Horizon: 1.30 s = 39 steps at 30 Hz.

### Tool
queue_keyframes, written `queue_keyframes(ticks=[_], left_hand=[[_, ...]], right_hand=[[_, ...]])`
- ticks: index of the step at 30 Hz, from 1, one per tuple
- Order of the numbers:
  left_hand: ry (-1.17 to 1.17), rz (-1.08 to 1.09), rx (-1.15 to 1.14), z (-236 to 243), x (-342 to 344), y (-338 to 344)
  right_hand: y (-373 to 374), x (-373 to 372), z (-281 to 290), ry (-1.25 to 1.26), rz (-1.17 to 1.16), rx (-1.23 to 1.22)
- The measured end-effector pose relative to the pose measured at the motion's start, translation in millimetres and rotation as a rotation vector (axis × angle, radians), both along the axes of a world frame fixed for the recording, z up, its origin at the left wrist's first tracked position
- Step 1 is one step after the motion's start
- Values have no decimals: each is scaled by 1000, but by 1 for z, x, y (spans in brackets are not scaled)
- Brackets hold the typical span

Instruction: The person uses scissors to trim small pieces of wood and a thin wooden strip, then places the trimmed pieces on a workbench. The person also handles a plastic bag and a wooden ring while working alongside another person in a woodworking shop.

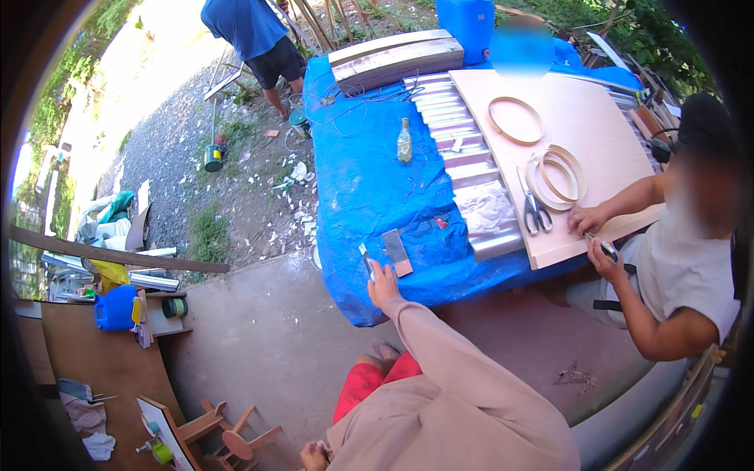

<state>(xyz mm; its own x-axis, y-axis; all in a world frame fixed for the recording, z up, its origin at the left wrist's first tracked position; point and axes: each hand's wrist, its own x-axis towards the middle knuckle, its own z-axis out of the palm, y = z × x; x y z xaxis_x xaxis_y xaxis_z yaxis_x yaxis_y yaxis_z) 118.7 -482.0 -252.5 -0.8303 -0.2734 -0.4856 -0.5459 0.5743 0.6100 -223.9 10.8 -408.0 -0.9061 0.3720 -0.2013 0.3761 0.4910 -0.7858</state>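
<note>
My right hand reaches over the near left edge of the blue tarp. Its fingers are closed round a slim grey tool with a pale tip, whose exact kind I cannot make out. Just right of it lies a flat grey and brown rectangular piece. Low in the picture, beside my red shorts, my left hand is curled; what it holds, if anything, is hidden.
At right a co-worker's hands hold a small object over a pale board. Scissors and thin wooden hoops lie there. Corrugated sheet, a bottle and timber share the table. Another person stands beyond.
</note>
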Motion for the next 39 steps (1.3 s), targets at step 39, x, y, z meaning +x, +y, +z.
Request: queue_keyframes(ticks=[39], left_hand=[[108, -1094, 899, 212, -382, 329]], right_hand=[[-88, 120, 377, 623, -766, -40]])
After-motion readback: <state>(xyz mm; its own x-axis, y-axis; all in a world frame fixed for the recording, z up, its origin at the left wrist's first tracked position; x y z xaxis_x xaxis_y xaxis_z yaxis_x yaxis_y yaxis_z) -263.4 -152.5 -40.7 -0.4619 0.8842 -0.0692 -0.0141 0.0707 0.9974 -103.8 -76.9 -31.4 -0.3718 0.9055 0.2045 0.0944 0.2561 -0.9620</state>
